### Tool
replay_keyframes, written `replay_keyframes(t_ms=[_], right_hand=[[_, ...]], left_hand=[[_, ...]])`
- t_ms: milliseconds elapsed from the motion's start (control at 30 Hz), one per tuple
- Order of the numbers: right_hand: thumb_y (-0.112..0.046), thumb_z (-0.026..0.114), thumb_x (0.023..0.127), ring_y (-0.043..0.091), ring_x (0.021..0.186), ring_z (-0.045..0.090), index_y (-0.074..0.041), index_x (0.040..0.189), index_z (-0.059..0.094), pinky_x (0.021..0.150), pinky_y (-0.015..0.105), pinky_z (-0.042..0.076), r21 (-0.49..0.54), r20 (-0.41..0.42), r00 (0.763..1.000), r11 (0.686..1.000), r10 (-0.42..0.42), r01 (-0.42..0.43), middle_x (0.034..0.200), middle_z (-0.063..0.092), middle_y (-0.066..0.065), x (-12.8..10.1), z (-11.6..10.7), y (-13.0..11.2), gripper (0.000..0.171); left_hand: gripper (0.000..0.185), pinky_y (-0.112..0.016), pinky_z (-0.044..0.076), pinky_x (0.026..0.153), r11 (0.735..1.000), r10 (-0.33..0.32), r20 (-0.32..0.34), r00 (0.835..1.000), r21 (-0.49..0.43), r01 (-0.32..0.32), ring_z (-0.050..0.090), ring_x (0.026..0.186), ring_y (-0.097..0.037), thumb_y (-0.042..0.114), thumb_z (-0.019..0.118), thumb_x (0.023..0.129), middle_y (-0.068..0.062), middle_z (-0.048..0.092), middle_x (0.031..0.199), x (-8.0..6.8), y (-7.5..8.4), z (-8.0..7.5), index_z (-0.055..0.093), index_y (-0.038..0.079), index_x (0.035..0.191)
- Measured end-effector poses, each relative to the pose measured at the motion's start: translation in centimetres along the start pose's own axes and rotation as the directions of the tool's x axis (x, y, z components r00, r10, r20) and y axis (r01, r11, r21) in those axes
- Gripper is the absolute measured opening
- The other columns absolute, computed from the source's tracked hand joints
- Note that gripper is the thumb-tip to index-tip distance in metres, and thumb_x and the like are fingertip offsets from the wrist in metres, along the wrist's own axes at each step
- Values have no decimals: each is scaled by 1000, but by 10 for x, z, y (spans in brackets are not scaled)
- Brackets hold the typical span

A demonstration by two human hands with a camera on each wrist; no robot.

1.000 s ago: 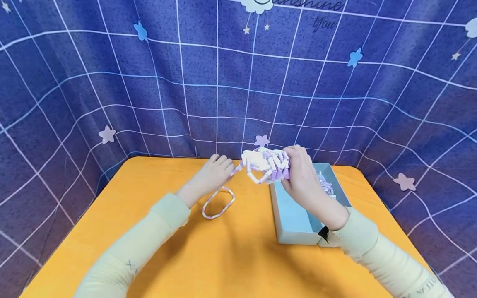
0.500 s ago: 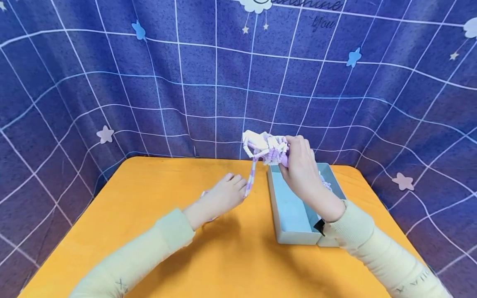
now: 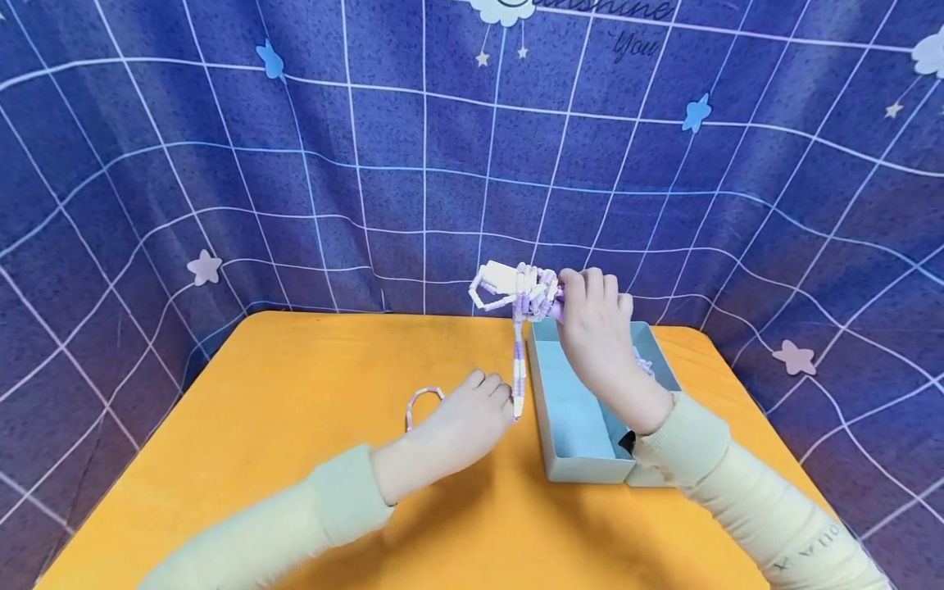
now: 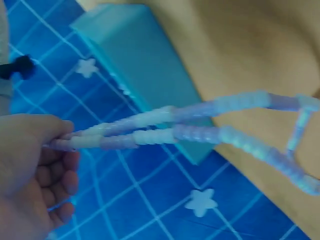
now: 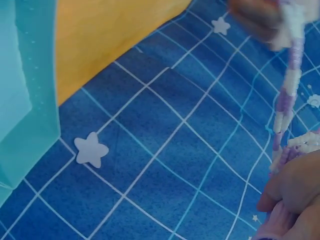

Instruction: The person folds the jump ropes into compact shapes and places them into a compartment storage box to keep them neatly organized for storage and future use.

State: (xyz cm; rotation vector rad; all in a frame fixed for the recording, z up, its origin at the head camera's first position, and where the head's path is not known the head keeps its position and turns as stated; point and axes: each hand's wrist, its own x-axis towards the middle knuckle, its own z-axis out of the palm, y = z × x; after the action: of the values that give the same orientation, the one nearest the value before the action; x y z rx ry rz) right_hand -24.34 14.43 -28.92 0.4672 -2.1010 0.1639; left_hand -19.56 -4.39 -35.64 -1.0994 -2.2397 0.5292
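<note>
My right hand (image 3: 596, 328) grips a smooth lilac piece (image 5: 277, 220) wound with white and purple bead strings (image 3: 534, 291). A white block-like end and a loose bead loop stick out to its left; what the piece is cannot be told. From this bundle a doubled bead string (image 3: 519, 369) runs down to my left hand (image 3: 465, 422), which pinches it. The left wrist view shows thumb and finger of the left hand (image 4: 35, 160) on the beads (image 4: 150, 125), two strands spreading rightward. A bead ring (image 3: 424, 401) shows behind the left hand; whether it joins that string is hidden.
A light-blue box (image 3: 583, 471) stands on the orange table (image 3: 317, 369) beneath the right hand. Its right compartment holds more purple and white bead strings (image 3: 643, 362). A dark-blue gridded curtain (image 3: 413, 197) with stars surrounds the table's back and sides.
My left hand has come down and to the right, drawing the doubled string into a nearly vertical line below the bundle. The right hand has risen slightly, still gripping the bundle.
</note>
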Motion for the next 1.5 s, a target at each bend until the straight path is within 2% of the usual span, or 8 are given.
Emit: replay_keyframes(t_ms=[200,300,433,533,933,1067,1233,1500], right_hand=[[-8,33,98,35,74,42,-5,108,46,57,45,30,-100,-36,999,995,-14,10,88,47,17,-3,10,4,16],[-11,29,100,35,75,43,-6,108,46,60,47,31,-148,-17,1000,989,-17,14,89,47,16,-5,13,7,19],[-11,31,100,36,78,43,-5,110,45,61,48,32,-179,36,999,983,-29,35,91,47,17,-14,15,12,19],[-11,31,99,37,80,44,-5,112,46,61,48,32,-190,59,997,980,-50,61,92,47,18,-21,17,14,20],[-16,30,95,34,78,47,-9,105,54,61,47,35,-206,33,982,960,-187,190,86,49,15,-47,34,5,26],[-18,33,94,33,77,47,-11,101,53,59,45,35,-193,38,949,929,-313,314,85,48,14,-55,36,1,22],[-9,33,94,30,73,44,-9,93,51,62,43,36,-151,13,874,863,-485,482,85,47,12,-60,36,-1,18],[-10,26,97,28,77,44,-12,94,50,65,41,35,-55,124,779,779,-615,624,90,51,9,-57,27,-2,25]], left_hand=[[11,-30,31,73,1000,10,-25,1000,6,-10,44,80,-17,22,55,92,3,55,83,-3,-1,-20,64,16,94],[13,-30,32,72,1000,30,-116,993,6,-30,44,79,-17,20,49,94,3,53,82,-5,-4,-30,61,16,93],[17,-30,32,70,999,46,-255,966,-2,-48,44,76,-18,14,45,94,2,53,79,-7,-8,-42,61,13,90],[18,-29,32,70,999,50,-311,949,12,-49,44,75,-18,14,44,94,2,52,77,-7,-12,-48,61,12,88],[24,-31,37,75,991,122,-386,914,92,-94,50,83,-19,7,37,92,0,60,87,-5,-27,-68,59,10,87],[20,-31,38,76,989,140,-400,906,107,-106,52,86,-18,10,43,93,0,61,89,-2,-36,-73,62,11,91],[15,-30,36,74,984,167,-395,903,119,-130,49,82,-17,17,49,94,2,59,85,4,-51,-80,63,13,91],[16,-30,35,76,979,196,-362,911,131,-159,46,82,-19,7,47,93,1,56,82,6,-80,-75,60,12,86]])
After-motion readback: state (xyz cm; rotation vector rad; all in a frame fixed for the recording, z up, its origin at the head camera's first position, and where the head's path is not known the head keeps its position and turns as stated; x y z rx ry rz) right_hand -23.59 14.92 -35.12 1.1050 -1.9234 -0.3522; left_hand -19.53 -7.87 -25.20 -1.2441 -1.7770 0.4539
